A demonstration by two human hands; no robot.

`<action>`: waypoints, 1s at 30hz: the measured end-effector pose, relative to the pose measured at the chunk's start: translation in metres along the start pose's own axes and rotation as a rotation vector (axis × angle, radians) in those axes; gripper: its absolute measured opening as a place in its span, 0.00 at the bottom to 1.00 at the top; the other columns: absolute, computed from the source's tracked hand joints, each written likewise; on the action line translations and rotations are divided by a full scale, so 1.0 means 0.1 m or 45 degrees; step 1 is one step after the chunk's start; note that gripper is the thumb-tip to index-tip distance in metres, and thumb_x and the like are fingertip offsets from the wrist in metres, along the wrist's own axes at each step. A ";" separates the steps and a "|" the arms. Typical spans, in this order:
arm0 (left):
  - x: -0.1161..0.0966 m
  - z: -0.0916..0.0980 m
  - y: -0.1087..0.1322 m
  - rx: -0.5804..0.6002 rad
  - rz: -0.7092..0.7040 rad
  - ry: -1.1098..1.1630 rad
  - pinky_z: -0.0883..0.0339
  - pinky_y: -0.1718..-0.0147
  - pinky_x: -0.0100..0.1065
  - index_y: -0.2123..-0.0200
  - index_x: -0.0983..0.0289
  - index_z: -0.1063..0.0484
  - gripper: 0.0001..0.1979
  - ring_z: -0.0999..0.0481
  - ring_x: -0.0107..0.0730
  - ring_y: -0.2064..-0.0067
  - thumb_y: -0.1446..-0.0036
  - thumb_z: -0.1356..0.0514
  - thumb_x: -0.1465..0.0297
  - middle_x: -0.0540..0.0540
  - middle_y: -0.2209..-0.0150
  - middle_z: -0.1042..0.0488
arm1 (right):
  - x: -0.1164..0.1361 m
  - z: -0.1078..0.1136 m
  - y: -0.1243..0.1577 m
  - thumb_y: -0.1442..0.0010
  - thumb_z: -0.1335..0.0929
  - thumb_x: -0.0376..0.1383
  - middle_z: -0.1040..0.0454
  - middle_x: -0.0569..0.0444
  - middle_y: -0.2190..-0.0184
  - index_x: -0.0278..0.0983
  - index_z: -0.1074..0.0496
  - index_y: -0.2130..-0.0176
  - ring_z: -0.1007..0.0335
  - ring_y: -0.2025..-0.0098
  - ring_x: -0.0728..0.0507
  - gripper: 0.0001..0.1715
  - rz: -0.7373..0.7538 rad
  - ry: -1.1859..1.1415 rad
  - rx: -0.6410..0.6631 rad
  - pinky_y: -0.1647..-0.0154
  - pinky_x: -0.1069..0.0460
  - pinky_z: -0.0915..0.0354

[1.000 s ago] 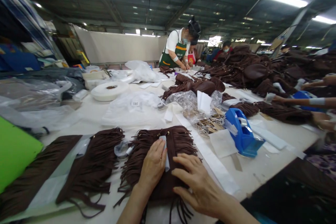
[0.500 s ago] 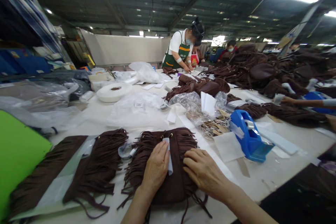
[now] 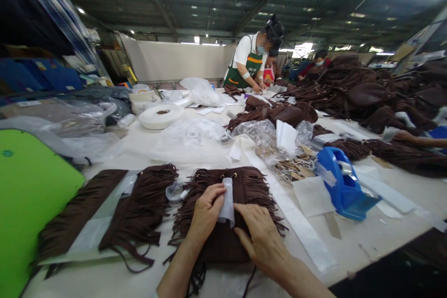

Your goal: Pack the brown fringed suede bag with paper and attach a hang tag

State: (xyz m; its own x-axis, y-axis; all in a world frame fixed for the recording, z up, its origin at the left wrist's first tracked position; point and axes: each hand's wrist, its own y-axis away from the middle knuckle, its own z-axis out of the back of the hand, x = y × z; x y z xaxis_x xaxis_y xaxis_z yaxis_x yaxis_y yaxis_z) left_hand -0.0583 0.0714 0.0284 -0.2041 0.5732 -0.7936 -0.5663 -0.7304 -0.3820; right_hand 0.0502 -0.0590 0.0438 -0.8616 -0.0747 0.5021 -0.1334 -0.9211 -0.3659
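Observation:
A dark brown fringed bag lies flat on the table in front of me, two small metal eyelets near its top edge. Down its middle runs a curled strip of thin white paper. At the strip's left edge, my left hand has its thumb and forefinger closed on the paper. My right hand rests on the bag just right of the strip, thumb and fingers apart. Left of this bag lies another brown fringed piece with a whitish band across it.
A blue tape dispenser stands at the right, beside a heap of tags with strings. Farther back are a white roll, clear plastic bags and piled brown bags. A co-worker stands across the table. A green panel borders the left.
The white paper strip now shows wider between my hands. My left hand's fingers have bent at its edge, and my right hand has moved in closer to it. The view has shifted slightly.

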 end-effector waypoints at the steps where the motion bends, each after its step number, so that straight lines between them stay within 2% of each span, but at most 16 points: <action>1: -0.02 0.00 0.01 0.000 -0.001 -0.004 0.33 0.51 0.39 0.64 0.65 0.26 0.12 0.27 0.35 0.54 0.45 0.49 0.72 0.59 0.56 0.27 | -0.03 -0.01 0.00 0.45 0.37 0.26 0.30 0.46 0.55 0.35 0.39 0.48 0.38 0.54 0.40 0.24 -0.013 0.006 0.005 0.53 0.45 0.42; 7: -0.11 -0.03 0.08 0.047 -0.021 -0.112 0.34 0.49 0.42 0.59 0.65 0.27 0.14 0.29 0.37 0.52 0.43 0.51 0.74 0.61 0.54 0.29 | -0.02 0.06 -0.08 0.47 0.38 0.26 0.37 0.43 0.46 0.35 0.39 0.46 0.42 0.49 0.38 0.28 0.031 0.186 0.133 0.52 0.43 0.45; 11: -0.07 -0.04 0.14 0.120 -0.072 -0.189 0.34 0.49 0.43 0.56 0.65 0.29 0.16 0.29 0.36 0.51 0.42 0.53 0.76 0.61 0.52 0.29 | 0.01 0.08 -0.12 0.48 0.38 0.27 0.36 0.49 0.45 0.38 0.39 0.45 0.43 0.49 0.39 0.30 0.053 0.181 0.201 0.51 0.44 0.47; 14: -0.03 -0.02 0.20 0.188 -0.169 -0.257 0.37 0.47 0.47 0.51 0.67 0.32 0.19 0.33 0.40 0.46 0.44 0.53 0.77 0.63 0.49 0.31 | -0.01 0.12 -0.11 0.48 0.38 0.28 0.36 0.51 0.45 0.40 0.37 0.46 0.43 0.49 0.40 0.29 0.032 0.103 0.222 0.50 0.44 0.47; 18: -0.09 0.04 0.22 0.335 -0.388 -0.464 0.39 0.45 0.49 0.47 0.71 0.37 0.22 0.38 0.42 0.42 0.46 0.54 0.81 0.65 0.46 0.34 | -0.08 0.28 -0.26 0.54 0.37 0.28 0.30 0.51 0.52 0.38 0.32 0.53 0.39 0.51 0.42 0.26 -0.046 -0.110 0.313 0.50 0.47 0.44; 21: -0.18 0.08 0.12 0.399 -0.366 -0.488 0.36 0.46 0.44 0.51 0.70 0.35 0.19 0.34 0.40 0.46 0.46 0.51 0.81 0.64 0.50 0.32 | -0.24 0.34 -0.63 0.49 0.38 0.30 0.27 0.51 0.58 0.38 0.31 0.57 0.34 0.55 0.44 0.18 -0.284 -0.090 0.178 0.53 0.51 0.41; 23: -0.19 0.07 0.03 0.379 -0.324 -0.453 0.32 0.52 0.39 0.60 0.68 0.31 0.12 0.30 0.37 0.53 0.45 0.50 0.80 0.62 0.56 0.29 | -0.39 0.31 -0.96 0.45 0.39 0.32 0.27 0.49 0.58 0.36 0.32 0.56 0.33 0.56 0.44 0.16 -0.424 0.019 0.073 0.54 0.51 0.40; 25: -0.12 0.02 -0.05 0.321 -0.324 -0.449 0.28 0.60 0.34 0.68 0.65 0.32 0.10 0.27 0.33 0.60 0.43 0.51 0.78 0.57 0.64 0.28 | -0.53 0.25 -1.27 0.45 0.39 0.30 0.27 0.47 0.62 0.33 0.32 0.58 0.32 0.59 0.42 0.15 -0.479 0.107 0.066 0.57 0.49 0.39; 27: 0.02 -0.07 -0.09 0.208 -0.394 -0.507 0.29 0.67 0.31 0.71 0.64 0.34 0.10 0.28 0.32 0.66 0.42 0.53 0.78 0.54 0.69 0.29 | -0.60 0.19 -1.48 0.50 0.39 0.25 0.28 0.47 0.64 0.33 0.31 0.61 0.33 0.59 0.42 0.16 -0.427 0.162 0.098 0.58 0.49 0.40; 30: 0.23 -0.24 -0.05 -0.044 -0.556 -0.663 0.29 0.70 0.30 0.69 0.64 0.36 0.11 0.28 0.32 0.68 0.44 0.55 0.81 0.55 0.70 0.30 | -0.56 0.12 -1.57 0.58 0.36 0.21 0.30 0.51 0.60 0.38 0.30 0.62 0.36 0.55 0.44 0.23 -0.172 0.193 0.230 0.56 0.52 0.41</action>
State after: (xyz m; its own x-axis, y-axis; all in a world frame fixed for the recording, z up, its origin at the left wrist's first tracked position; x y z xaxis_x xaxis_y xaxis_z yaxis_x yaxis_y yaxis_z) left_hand -0.0406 0.0796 0.0008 -0.3255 0.9159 -0.2347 -0.6601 -0.3979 -0.6372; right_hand 0.1257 0.0853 0.0825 -0.9073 0.0988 0.4087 -0.1740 -0.9731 -0.1510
